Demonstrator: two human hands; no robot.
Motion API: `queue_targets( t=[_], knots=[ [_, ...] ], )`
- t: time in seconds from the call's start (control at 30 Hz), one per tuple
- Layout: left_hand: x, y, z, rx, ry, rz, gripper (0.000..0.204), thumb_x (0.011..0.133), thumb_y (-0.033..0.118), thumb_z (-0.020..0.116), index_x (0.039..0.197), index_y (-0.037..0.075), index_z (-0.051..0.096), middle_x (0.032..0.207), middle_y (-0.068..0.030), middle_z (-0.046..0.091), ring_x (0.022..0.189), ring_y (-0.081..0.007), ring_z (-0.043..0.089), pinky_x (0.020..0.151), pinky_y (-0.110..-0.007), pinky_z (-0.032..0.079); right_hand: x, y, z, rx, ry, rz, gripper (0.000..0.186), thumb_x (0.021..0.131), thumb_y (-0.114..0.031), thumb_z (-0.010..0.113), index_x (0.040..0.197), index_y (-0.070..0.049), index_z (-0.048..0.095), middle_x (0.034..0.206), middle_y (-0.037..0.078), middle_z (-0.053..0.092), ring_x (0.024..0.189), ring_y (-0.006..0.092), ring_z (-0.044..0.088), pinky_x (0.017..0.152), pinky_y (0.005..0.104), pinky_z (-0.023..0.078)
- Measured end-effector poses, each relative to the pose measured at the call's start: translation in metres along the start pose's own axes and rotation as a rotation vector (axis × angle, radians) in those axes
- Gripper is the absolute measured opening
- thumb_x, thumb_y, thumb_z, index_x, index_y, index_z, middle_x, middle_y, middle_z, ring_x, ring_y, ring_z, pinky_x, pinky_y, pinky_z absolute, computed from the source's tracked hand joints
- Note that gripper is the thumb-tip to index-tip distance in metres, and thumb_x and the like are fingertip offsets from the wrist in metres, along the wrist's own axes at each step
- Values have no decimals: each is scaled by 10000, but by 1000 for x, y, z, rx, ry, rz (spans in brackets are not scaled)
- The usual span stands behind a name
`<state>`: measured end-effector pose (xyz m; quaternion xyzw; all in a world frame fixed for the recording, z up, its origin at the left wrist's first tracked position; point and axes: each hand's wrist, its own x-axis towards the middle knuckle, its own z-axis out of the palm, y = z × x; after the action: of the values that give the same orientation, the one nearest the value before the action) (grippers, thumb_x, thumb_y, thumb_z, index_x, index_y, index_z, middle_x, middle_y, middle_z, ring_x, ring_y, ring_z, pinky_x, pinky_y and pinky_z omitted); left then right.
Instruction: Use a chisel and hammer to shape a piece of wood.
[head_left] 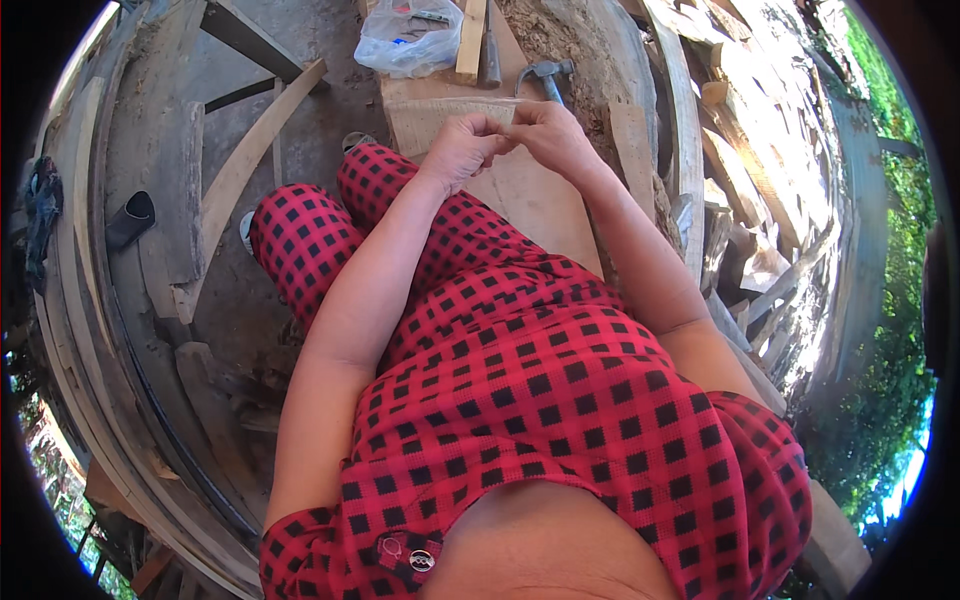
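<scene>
My left hand (464, 152) and my right hand (553, 138) meet over a pale wood block (415, 128), fingertips pinched together. Anything between the fingers is too small or too hidden to make out. Under the hands, the block lies across a broad wooden plank (535, 205). Just beyond my right hand rests a claw hammer (546, 72) with a blue handle, its head pointing away from me. Left of the hammer lie a dark, narrow metal tool (489, 62) and a light wood strip (470, 45), side by side.
A clear plastic bag (408, 45) with small items stands at the far end of the plank. Split wood (745, 160) is heaped on the right. A curved wooden slat (245, 165) and a black cylindrical piece (130, 220) are on the left. My checked trouser legs (305, 240) flank the plank's left side.
</scene>
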<state>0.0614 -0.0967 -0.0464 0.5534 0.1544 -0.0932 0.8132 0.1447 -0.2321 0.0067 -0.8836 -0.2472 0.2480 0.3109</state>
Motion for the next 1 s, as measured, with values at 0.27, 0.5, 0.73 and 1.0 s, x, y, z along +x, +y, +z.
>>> queue_targets(
  t=[0.27,0.5,0.73,1.0],
  knots=[
    [-9,-3,3,34,80,43,54,802,67,624,765,75,585,672,-14,600,451,-25,448,360,-174,282,-26,10,11,-66,165,-143,331,773,-353,595,893,-47,630,973,178,599,857,351,598,774,420,461],
    [-4,-8,-2,-107,193,-76,73,787,109,640,752,69,589,668,-31,591,431,-29,437,328,-179,283,-113,52,33,475,-319,46,527,892,-460,493,1208,-39,509,1093,192,545,977,273,568,862,352,441],
    [19,-17,11,43,278,-85,48,795,107,663,816,82,629,635,25,535,422,-14,404,327,-170,258,-106,55,36,527,-446,58,559,899,-463,481,1230,-12,488,1087,195,580,1021,264,557,892,333,426],
    [84,-37,31,164,338,37,61,781,105,679,790,52,652,641,25,561,484,-19,420,418,-185,309,-98,76,34,590,-469,120,490,904,-383,512,1214,-5,501,1090,186,588,1040,238,555,900,322,422]
  ],
)
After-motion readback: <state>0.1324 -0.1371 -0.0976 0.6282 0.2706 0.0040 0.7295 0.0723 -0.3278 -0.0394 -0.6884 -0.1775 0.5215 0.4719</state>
